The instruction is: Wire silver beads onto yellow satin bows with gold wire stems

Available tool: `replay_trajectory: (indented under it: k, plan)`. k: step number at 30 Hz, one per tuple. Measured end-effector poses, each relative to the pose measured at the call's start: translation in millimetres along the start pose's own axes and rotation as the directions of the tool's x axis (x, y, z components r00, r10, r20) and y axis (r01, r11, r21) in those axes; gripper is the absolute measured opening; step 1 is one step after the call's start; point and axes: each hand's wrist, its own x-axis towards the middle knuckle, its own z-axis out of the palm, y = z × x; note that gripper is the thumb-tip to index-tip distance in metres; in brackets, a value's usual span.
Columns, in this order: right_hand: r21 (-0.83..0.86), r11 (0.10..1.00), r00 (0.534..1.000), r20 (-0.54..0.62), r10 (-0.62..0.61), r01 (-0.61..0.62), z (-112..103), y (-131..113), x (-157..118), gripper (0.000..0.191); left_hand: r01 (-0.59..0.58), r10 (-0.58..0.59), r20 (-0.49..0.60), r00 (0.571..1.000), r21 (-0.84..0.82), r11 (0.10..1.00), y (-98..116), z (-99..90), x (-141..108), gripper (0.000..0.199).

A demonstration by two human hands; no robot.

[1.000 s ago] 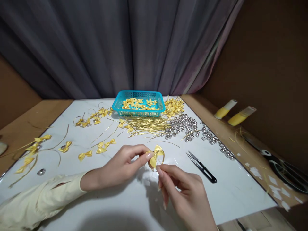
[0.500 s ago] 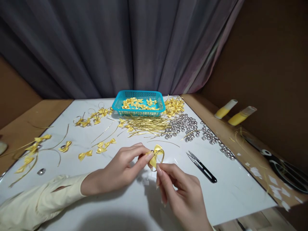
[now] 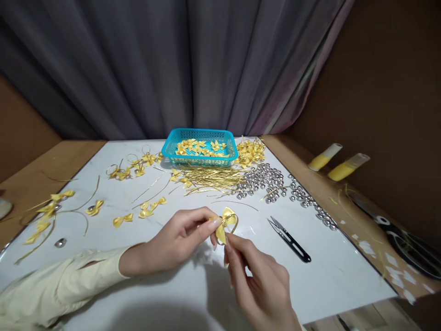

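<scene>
A yellow ribbon bow (image 3: 227, 219) is pinched between the thumb and fingers of my left hand (image 3: 181, 235), just over the white tabletop. From the bow's middle a gold cord (image 3: 236, 224) curves out to the right in a loop. My right hand (image 3: 258, 271) is closed at the bow's lower right, thumb and forefinger pinched on the cord where it comes down; the exact grip is partly hidden. To the right lie black thread snips (image 3: 292, 243), points facing away from me. Several loose yellow bows (image 3: 123, 220) lie left of my hands.
A blue basket (image 3: 165, 149) with yellow bows stands at the back. In front of it lie gold cord pieces (image 3: 213, 177) and many silver heart-shaped beads (image 3: 263, 177). Finished-looking bows with cords (image 3: 250, 152) are heaped beside the basket. Large scissors (image 3: 411, 250) rest at the right edge.
My right fingers have shifted slightly at the cord, and its loop sits a little further right. My left hand keeps its pinch on the bow. The view has moved slightly.
</scene>
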Motion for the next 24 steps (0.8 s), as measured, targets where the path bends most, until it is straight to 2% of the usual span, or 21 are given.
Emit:
replay_trajectory:
  k: [6,11,19,21,24]
  plan:
    - [-0.043,0.997,0.998,-0.017,-0.068,0.067,0.0,0.1,2.1,0.024,0.031,-0.03,0.027,0.999,-0.046,0.998,0.5,0.0,-0.1,0.02]
    - [-0.063,0.996,0.997,-0.021,-0.07,0.069,1.3,-0.1,1.9,0.024,0.041,-0.04,0.03,0.999,-0.038,0.998,2.2,0.4,0.3,0.021]
    - [-0.023,0.999,1.0,-0.017,0.023,-0.024,2.3,-2.7,1.2,0.02,0.039,-0.038,0.032,0.999,-0.004,0.999,2.5,0.7,-0.7,0.025]
    - [0.044,0.997,0.997,0.011,0.07,-0.071,1.0,-2.6,4.0,0.018,0.013,-0.014,0.02,1.0,0.021,1.0,3.4,0.4,-1.1,0.025]
    - [0.182,0.962,0.978,0.092,0.189,-0.203,-2.4,-3.0,9.7,0.015,-0.036,0.035,0.018,0.999,0.061,0.997,5.7,0.1,-1.5,0.025]
